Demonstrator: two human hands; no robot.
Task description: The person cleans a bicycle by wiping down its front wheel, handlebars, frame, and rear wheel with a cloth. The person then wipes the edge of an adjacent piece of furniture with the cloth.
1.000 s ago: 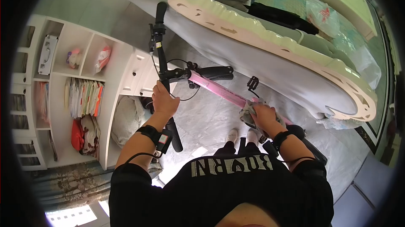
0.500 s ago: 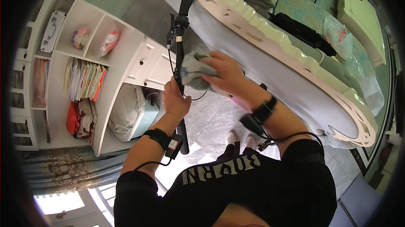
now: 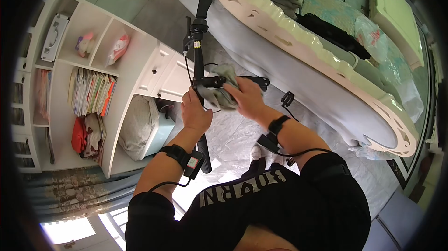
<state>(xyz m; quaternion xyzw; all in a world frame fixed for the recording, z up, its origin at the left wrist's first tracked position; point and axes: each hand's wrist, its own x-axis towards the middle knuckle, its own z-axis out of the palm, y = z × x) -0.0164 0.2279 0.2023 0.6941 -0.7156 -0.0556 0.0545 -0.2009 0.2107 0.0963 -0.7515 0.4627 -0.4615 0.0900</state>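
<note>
A black bicycle handlebar (image 3: 199, 62) runs up and down the middle of the view, with a rubber grip at each end and a brake lever (image 3: 187, 31) near the far one. My left hand (image 3: 195, 115) is closed round the bar just below its centre. In my right hand (image 3: 249, 99) is a crumpled grey-green cloth (image 3: 219, 98), pressed against the handlebar's centre by the stem (image 3: 212, 81). The cloth hides part of the bar and cables. Beyond my right fingers shows a black bicycle part (image 3: 256, 82), and a pedal (image 3: 287, 98) lies further right.
On the left stands a white shelf unit (image 3: 112, 125) with books (image 3: 93, 91), a silver case (image 3: 55, 37) and a covered box (image 3: 161, 132). A bed's cream-coloured scalloped board (image 3: 298, 48) slants across the right. Tiled floor (image 3: 228, 132) lies beneath.
My right hand and the cloth have moved down and slightly right, uncovering the stem and the black part beyond it. My left hand keeps its hold on the handlebar.
</note>
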